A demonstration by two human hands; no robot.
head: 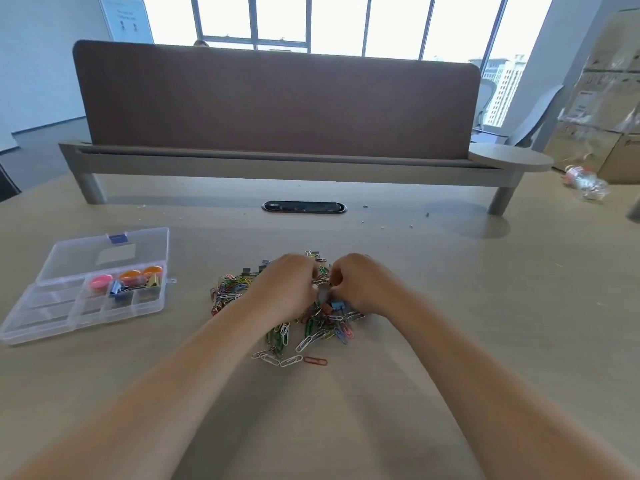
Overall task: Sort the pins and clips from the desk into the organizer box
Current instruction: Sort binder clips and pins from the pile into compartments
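Observation:
A heap of coloured paper clips [311, 336] and small binder clips lies on the desk in front of me. My left hand [284, 289] and my right hand [360, 284] are both over the heap's middle, fingers curled inward toward each other. What the fingertips pinch is hidden between the hands. A blue binder clip [336, 305] lies just below my right hand. The clear organizer box [45, 320] stands open at the left; its compartments hold pink and orange round pins [131, 276], a blue binder clip [117, 292] and a gold one [152, 281].
A brown divider panel [277, 102] on a grey rail crosses the desk's far side, with a cable slot [304, 207] before it. A crumpled plastic bottle [585, 181] lies at the far right, near stacked cardboard boxes [602, 98].

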